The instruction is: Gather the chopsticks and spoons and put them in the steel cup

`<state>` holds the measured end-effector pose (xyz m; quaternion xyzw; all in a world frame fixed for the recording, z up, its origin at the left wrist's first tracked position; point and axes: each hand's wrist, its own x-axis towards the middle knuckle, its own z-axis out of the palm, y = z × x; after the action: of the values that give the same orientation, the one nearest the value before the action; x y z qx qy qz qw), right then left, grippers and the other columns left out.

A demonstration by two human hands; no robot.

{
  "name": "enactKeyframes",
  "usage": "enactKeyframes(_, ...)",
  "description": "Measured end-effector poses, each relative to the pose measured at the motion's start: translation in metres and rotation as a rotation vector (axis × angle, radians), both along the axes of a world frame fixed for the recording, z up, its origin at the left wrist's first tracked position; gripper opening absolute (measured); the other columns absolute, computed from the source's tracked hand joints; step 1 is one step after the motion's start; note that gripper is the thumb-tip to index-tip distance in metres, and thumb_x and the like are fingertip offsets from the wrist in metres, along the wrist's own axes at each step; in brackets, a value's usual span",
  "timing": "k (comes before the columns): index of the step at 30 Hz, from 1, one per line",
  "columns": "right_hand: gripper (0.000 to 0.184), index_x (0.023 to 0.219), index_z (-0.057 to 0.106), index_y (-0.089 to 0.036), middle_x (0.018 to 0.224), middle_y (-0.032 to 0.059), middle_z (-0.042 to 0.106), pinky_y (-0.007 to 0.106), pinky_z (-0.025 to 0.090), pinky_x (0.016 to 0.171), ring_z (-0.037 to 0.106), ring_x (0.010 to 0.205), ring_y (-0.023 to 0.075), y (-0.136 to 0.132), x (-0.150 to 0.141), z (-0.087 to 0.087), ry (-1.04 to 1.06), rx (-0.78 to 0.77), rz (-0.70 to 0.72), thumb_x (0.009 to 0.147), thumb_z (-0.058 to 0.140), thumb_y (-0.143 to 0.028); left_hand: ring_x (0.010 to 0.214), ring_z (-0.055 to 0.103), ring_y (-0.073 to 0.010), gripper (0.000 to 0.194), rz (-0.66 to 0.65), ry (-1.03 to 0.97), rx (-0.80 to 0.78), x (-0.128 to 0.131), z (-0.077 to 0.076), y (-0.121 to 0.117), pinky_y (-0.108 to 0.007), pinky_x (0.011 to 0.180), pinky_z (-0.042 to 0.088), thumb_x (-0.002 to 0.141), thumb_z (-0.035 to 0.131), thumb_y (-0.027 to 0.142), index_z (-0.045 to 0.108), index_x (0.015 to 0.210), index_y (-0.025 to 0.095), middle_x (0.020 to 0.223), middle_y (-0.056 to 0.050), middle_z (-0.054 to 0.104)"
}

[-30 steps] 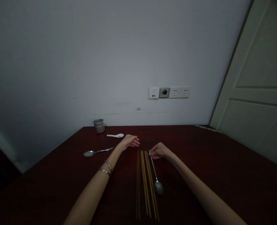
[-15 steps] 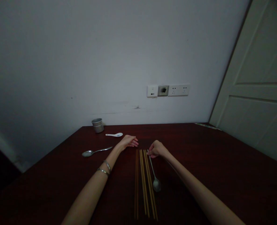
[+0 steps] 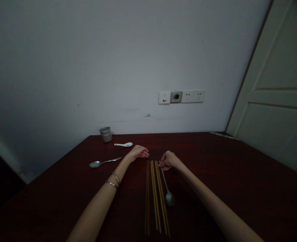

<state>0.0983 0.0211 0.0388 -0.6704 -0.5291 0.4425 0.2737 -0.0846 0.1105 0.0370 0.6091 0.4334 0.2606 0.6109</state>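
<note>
Long spoon (image 3: 169, 198): bowl twd cam, handle away, axis approx along chopsticks (image 3: 156, 196)

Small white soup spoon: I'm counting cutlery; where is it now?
In the head view, the small white soup spoon lies left of centre on the dark red table, between the grey metal cup and the left hand.

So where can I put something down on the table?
Bare table lies between the right hand and the door, and along the wall, from the white spoon to the corner strip. The middle is crowded with chopsticks and the long metal spoon; farther left sit another metal spoon and a cup.
</note>
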Motion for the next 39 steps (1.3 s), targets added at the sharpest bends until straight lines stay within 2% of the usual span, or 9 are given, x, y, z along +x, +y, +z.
enactKeyframes(7, 0.026, 0.051, 0.052, -0.015, 0.035, -0.0004, 0.056, 0.016, 0.048, 0.039, 0.06, 0.041, 0.0142, -0.003, 0.002, 0.002, -0.033, -0.005, 0.034, 0.05, 0.077, -0.021, 0.059, 0.062, -0.0141, 0.02, 0.01, 0.002, 0.012, 0.0, -0.003, 0.001, -0.023, 0.058, 0.043, 0.071, 0.055, 0.029, 0.06, 0.07, 0.009, 0.066, -0.01, 0.067)
enactKeyframes(16, 0.024, 0.053, 0.05, -0.015, 0.036, -0.001, 0.056, 0.02, 0.051, 0.044, 0.06, 0.042, 0.0138, 0.002, 0.002, -0.003, -0.03, -0.091, -0.026, 0.058, 0.073, -0.019, 0.059, 0.062, -0.013, 0.019, 0.022, -0.043, 0.021, -0.002, -0.007, 0.001, -0.022, 0.057, 0.043, 0.072, 0.053, 0.027, 0.059, 0.071, 0.009, 0.065, -0.009, 0.066)
enactKeyframes(21, 0.023, 0.054, 0.052, -0.014, 0.038, 0.0, 0.057, 0.019, 0.05, 0.045, 0.06, 0.045, 0.0135, 0.007, 0.009, -0.011, -0.006, -0.08, 0.003, 0.059, 0.073, -0.024, 0.056, 0.062, -0.0122, 0.017, 0.036, -0.069, 0.007, -0.004, -0.009, 0.001, -0.022, 0.059, 0.044, 0.073, 0.051, 0.023, 0.059, 0.07, 0.009, 0.062, -0.008, 0.065)
enactKeyframes(24, 0.018, 0.059, 0.055, -0.014, 0.044, 0.0005, 0.059, 0.019, 0.048, 0.046, 0.06, 0.047, 0.0129, 0.01, 0.017, -0.015, -0.018, 0.008, -0.03, 0.063, 0.069, -0.025, 0.055, 0.061, -0.0124, 0.015, 0.042, -0.08, 0.014, -0.004, -0.011, 0.002, -0.023, 0.06, 0.045, 0.073, 0.051, 0.022, 0.058, 0.069, 0.008, 0.061, -0.008, 0.065)
enactKeyframes(27, 0.019, 0.067, 0.06, -0.014, 0.055, 0.003, 0.063, 0.02, 0.046, 0.05, 0.061, 0.054, 0.0135, 0.009, 0.03, -0.017, -0.202, 0.238, -0.131, 0.068, 0.064, -0.032, 0.054, 0.061, -0.0125, 0.015, 0.047, -0.077, 0.019, -0.003, -0.013, 0.003, -0.024, 0.059, 0.045, 0.073, 0.052, 0.021, 0.058, 0.069, 0.008, 0.06, -0.009, 0.065)
enactKeyframes(31, 0.025, 0.081, 0.064, -0.017, 0.086, 0.0082, 0.065, 0.026, 0.044, 0.071, 0.06, 0.083, 0.0194, 0.003, 0.052, -0.025, -0.647, 0.57, -0.227, 0.077, 0.052, -0.038, 0.053, 0.061, -0.0121, 0.014, 0.057, -0.073, 0.026, -0.002, -0.017, 0.007, -0.022, 0.056, 0.045, 0.073, 0.052, 0.021, 0.058, 0.068, 0.009, 0.059, -0.008, 0.064)
enactKeyframes(34, 0.032, 0.098, 0.062, -0.014, 0.105, 0.0133, 0.059, 0.03, 0.038, 0.085, 0.053, 0.1, 0.0221, 0.0, 0.062, -0.036, -0.857, 0.615, -0.207, 0.081, 0.044, -0.035, 0.053, 0.061, -0.0122, 0.013, 0.052, -0.069, 0.034, -0.001, -0.021, 0.01, -0.021, 0.054, 0.045, 0.073, 0.05, 0.019, 0.058, 0.068, 0.009, 0.059, -0.008, 0.064)
enactKeyframes(39, 0.038, 0.105, 0.06, -0.011, 0.112, 0.0157, 0.057, 0.032, 0.032, 0.093, 0.049, 0.107, 0.0229, 0.001, 0.063, -0.048, -0.956, 0.562, -0.169, 0.084, 0.037, -0.032, 0.052, 0.061, -0.0115, 0.015, 0.067, -0.051, 0.077, 0.0, -0.028, 0.015, -0.02, 0.052, 0.045, 0.074, 0.047, 0.017, 0.058, 0.068, 0.01, 0.058, -0.007, 0.064)
